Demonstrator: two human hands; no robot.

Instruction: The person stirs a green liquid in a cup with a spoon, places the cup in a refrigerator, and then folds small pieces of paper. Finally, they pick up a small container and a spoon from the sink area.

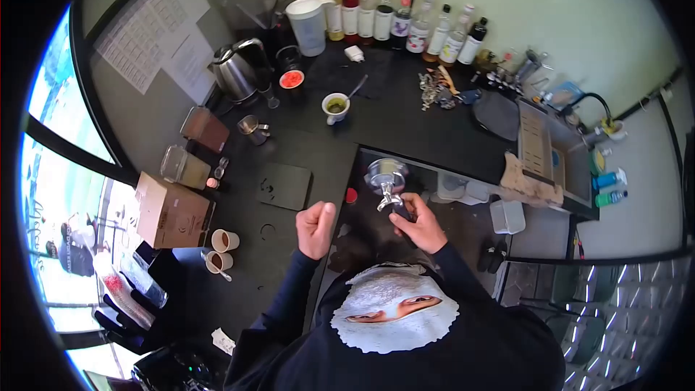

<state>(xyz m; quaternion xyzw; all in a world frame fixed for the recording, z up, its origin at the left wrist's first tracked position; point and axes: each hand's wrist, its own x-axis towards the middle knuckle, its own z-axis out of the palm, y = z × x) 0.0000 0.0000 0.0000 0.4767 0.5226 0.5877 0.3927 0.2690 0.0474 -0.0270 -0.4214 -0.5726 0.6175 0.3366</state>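
My right hand (421,226) is wrapped round the dark handle of a portafilter (389,182). Its metal basket points away from me, over the gap beside the counter. To the left, my left hand (316,230) is closed in a fist, thumb on top, with nothing showing in it. That fist is close to the counter's inner edge, apart from the portafilter. A flat dark square scale or pad (284,186) with dark marks lies on the counter beyond it. Further off stands a white cup (336,107) with green content and a spoon leaning beside it.
A steel kettle (237,72), a small metal pitcher (254,129) and a cardboard box (174,211) stand on the left. Two cups (225,240) hold brown content. Syrup bottles (367,14) line the back wall. A sink (575,152) is at right.
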